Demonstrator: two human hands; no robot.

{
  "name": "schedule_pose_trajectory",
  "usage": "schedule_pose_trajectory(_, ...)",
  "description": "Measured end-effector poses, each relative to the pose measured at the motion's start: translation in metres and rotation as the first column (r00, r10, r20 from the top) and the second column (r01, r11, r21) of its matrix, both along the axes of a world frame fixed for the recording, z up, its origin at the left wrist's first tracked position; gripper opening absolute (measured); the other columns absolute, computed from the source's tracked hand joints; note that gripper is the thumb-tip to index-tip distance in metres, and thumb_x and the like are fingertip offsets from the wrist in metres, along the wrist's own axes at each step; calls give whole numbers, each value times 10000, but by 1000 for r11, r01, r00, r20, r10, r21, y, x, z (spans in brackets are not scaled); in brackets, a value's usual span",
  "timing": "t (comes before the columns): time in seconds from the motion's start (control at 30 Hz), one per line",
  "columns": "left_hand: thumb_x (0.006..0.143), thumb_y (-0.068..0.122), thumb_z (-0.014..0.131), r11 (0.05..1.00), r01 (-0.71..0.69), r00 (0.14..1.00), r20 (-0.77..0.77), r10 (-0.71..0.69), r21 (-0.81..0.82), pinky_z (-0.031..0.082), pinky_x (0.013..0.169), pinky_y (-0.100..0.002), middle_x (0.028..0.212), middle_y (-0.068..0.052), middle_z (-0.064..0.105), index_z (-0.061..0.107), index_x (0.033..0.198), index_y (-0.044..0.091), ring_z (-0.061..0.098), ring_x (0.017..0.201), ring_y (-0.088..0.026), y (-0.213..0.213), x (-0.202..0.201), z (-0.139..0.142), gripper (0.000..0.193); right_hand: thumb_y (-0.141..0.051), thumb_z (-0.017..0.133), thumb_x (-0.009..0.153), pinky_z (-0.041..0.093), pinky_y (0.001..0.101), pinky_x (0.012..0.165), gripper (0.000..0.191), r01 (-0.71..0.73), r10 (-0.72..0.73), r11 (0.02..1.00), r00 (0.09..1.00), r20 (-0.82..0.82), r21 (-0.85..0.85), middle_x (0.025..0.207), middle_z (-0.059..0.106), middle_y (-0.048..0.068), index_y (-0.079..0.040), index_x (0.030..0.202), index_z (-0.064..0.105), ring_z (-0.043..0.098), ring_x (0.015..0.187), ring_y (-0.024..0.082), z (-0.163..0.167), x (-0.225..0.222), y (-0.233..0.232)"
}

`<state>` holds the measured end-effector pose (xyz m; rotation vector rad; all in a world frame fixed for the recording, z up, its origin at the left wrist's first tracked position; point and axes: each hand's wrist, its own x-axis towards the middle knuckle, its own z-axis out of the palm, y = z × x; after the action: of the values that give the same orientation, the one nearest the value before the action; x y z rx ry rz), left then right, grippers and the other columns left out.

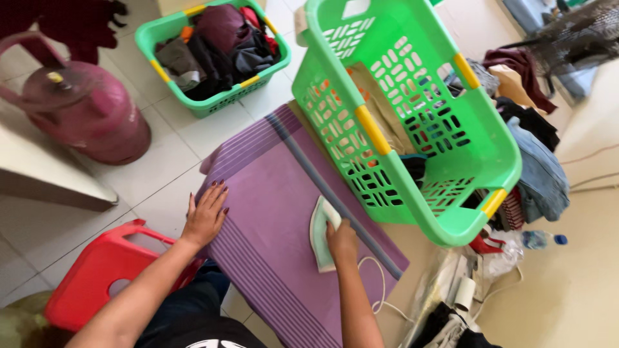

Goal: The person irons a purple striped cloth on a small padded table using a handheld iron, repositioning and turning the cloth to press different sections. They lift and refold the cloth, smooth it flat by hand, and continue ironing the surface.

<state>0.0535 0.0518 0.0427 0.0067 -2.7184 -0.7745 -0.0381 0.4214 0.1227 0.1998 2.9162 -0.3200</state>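
Observation:
A purple striped cloth with a grey band lies spread flat over a board in front of me. My right hand is closed around the handle of a pale green and white iron that rests on the cloth near the grey band. My left hand lies flat on the cloth's left edge, fingers spread, pressing it down. A white cord trails from the iron toward the lower right.
A tilted green laundry basket stands just right of the cloth. Another green basket full of dark clothes sits on the tiled floor at the back. A pink gas cylinder is left, a red plastic stool lower left, piled clothes right.

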Motion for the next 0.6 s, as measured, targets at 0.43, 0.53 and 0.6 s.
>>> schedule_pose_trajectory(0.43,1042,449,419,592,-463,848,524,80,660,451,1085,-405,1316,-239,673,642,1296,-11,610,1273,-373,-14,70,-54,571,-488,641,943,527,570,612,410,-582,584,809,811,-4,88,769,723,176,-86,1002,583,696,710,427,22,16,-147)
schedule_pose_trajectory(0.53,1018,561,408,484,-652,702,705,96,583,443,1078,-421,1337,-227,670,630,1335,3,606,1277,-367,-13,76,-55,679,-524,624,954,549,536,608,446,-573,590,802,804,-73,171,759,723,168,-82,981,578,708,699,404,17,-14,-181)
schedule_pose_trajectory(0.6,977,623,411,270,-781,587,809,11,563,407,1079,-469,1419,-149,582,526,1428,97,529,1322,-327,-9,75,-54,703,-501,629,955,551,526,595,428,-554,577,813,809,-118,177,756,724,174,-80,1012,578,710,691,405,16,-38,-196)
